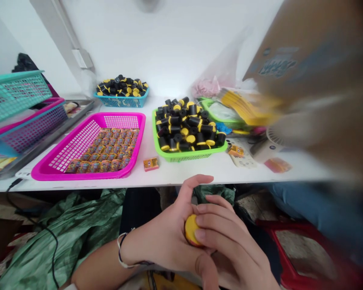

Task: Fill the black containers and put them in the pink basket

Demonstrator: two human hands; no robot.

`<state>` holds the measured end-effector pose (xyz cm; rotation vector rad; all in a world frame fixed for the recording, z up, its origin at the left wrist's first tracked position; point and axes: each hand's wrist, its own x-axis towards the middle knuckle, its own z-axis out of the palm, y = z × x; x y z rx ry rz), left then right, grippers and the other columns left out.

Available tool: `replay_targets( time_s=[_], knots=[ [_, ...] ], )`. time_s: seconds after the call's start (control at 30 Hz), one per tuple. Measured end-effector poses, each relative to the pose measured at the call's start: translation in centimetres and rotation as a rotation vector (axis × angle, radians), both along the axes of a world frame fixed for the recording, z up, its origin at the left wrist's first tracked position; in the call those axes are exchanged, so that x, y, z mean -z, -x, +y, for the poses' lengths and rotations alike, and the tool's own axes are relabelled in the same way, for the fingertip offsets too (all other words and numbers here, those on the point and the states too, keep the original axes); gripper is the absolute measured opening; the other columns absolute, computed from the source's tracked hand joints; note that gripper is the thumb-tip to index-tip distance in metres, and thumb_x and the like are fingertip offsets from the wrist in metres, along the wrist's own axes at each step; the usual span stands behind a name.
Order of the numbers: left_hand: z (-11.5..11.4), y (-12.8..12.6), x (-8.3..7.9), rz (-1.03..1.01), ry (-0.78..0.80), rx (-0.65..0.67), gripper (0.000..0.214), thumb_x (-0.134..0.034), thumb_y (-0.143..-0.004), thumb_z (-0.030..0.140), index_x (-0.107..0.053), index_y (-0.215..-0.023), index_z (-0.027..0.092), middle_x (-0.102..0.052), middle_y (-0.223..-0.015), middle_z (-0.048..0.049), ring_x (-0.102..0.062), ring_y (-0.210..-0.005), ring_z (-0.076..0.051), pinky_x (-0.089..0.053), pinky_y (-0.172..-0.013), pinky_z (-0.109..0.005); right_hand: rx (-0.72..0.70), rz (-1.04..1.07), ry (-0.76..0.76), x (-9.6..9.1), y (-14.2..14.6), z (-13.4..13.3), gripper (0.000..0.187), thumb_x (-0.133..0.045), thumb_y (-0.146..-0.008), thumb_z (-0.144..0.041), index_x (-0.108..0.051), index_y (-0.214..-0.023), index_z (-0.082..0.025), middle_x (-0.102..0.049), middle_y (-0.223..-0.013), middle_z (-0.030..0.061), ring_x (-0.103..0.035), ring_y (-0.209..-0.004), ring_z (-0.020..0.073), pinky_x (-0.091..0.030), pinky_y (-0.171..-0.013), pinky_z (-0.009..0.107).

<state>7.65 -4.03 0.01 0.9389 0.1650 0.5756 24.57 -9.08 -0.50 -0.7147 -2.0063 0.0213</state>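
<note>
Yellow-capped cylinder point(191, 230), held in both hands low over the lap, below the table edge. Only its yellow end shows; the fingers hide the rest.

Head view, hands: both closed on the piece, neither open. Left hand point(165, 237) cups it against the palm, with one digit arched up above it. Right hand point(232, 237) curls over from the other side, its fingers point(220, 219) laid across and fingertips touching the yellow cap. Braided cord bracelet point(120, 251) on the left wrist.

Head view, table: white table point(181, 175) ahead of the hands, out of their reach line. Nearest the hands, magenta plastic basket point(117, 114) holding tight rows of small printed boxes point(109, 147); one loose printed box point(151, 164) lies just to its right. Beside that, lime-green basket point(187, 156) heaped with black rolls with yellow ends point(184, 129). Farther back, blue basket point(121, 102) with more of the same rolls point(122, 85). Teal basket point(15, 96) and pink basket point(33, 129) sit stacked at left. Blurred cardboard sheet point(305, 52) cuts across the upper right. Below the table: green sack point(69, 229) at left, red plastic stool point(290, 257) at right.
</note>
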Motion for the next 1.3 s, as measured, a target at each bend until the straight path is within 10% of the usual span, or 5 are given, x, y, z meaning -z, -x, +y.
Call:
replay_targets(
  time_s=[0.33, 0.6, 1.13, 1.3],
  knots=[
    [-0.3, 0.2, -0.3, 0.101, -0.085, -0.093, 0.097, -0.089, -0.078, 0.03, -0.025, -0.151, 0.035, -0.069, -0.119, -0.0089, -0.071, -0.092, -0.018, -0.053, -0.077, -0.028, 0.022, -0.089, -0.038, 0.0, -0.1, 0.9, 0.024, -0.055, -0.104, -0.023, -0.069, -0.119, -0.011, -0.077, -0.106, 0.0088, -0.063, -0.127, 0.0232, -0.046, -0.12, 0.048],
    [0.9, 2.8, -3.3, 0.522, -0.568, -0.284, 0.046, -0.083, -0.083, 0.035, -0.063, -0.124, 0.024, -0.072, -0.12, -0.0067, -0.067, -0.113, -0.025, -0.052, -0.098, -0.036, 0.14, -0.089, -0.032, 0.9, -0.1, 0.6, 0.025, -0.062, -0.099, -0.019, -0.068, -0.122, -0.011, -0.073, -0.116, 0.0111, -0.067, -0.125, 0.0221, -0.052, -0.115, 0.036],
    [0.6, 3.9, -2.3, 0.511, -0.469, -0.337, 0.044, -0.084, -0.083, 0.029, -0.069, -0.123, 0.021, -0.079, -0.106, -0.0059, -0.075, -0.098, -0.021, -0.058, -0.092, -0.033, 0.162, -0.074, -0.039, 1.9, 0.6, 1.7, 0.026, -0.063, -0.097, -0.02, -0.068, -0.121, -0.013, -0.074, -0.119, 0.0108, -0.077, -0.105, 0.0177, -0.061, -0.094, 0.017],
    [1.9, 5.7, -4.3, 0.646, -0.674, -0.416, 0.033, -0.078, -0.087, 0.038, -0.071, -0.115, 0.021, -0.078, -0.107, -0.0048, -0.074, -0.094, -0.019, -0.058, -0.086, -0.029, 0.129, 0.022, 0.004, 2.3, 0.5, 1.9, 0.037, -0.069, -0.093, -0.02, -0.064, -0.13, -0.022, -0.07, -0.129, 0.0076, -0.075, -0.11, 0.0183, -0.062, -0.096, 0.022]
  ],
)
